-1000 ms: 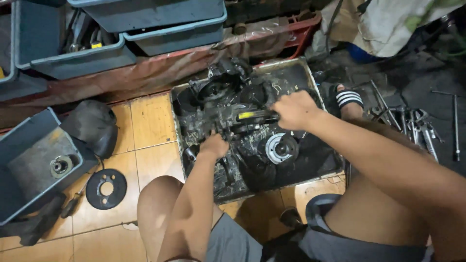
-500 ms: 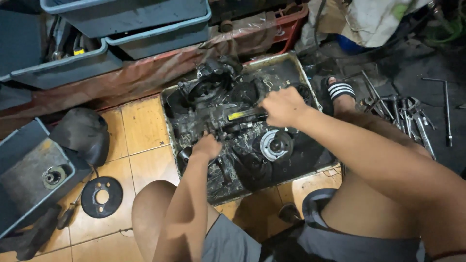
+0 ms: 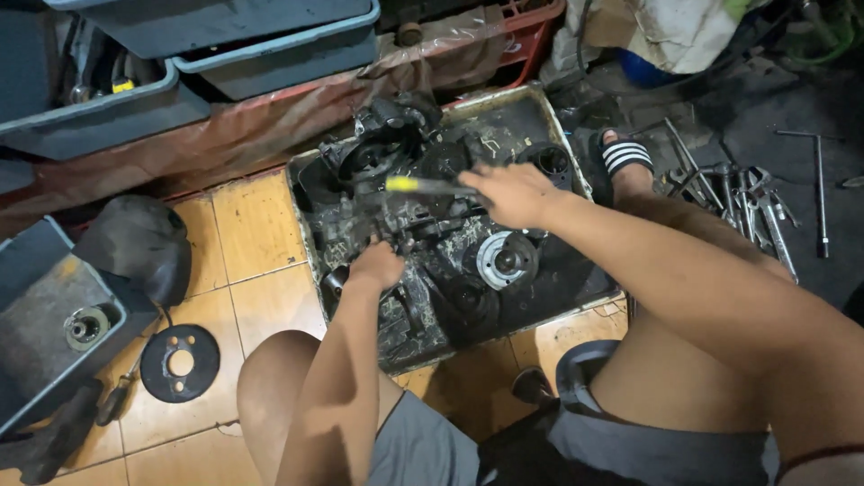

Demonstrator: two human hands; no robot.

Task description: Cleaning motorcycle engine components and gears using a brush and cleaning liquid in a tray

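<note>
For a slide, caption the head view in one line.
Right hand works a yellow-handled tool on a greasy engine block in a metal tray; left hand steadies it.

— Any room inside the metal tray?

— Little; the greasy engine block fills its far-left corner, the round silver hub sits mid-tray, and both hands crowd the middle; only the near-right corner lies open.

— And round it?

— Bare tiles off the left edge up to the black disc; loose wrenches clutter the floor past the right edge; grey bins wall the far side.
</note>
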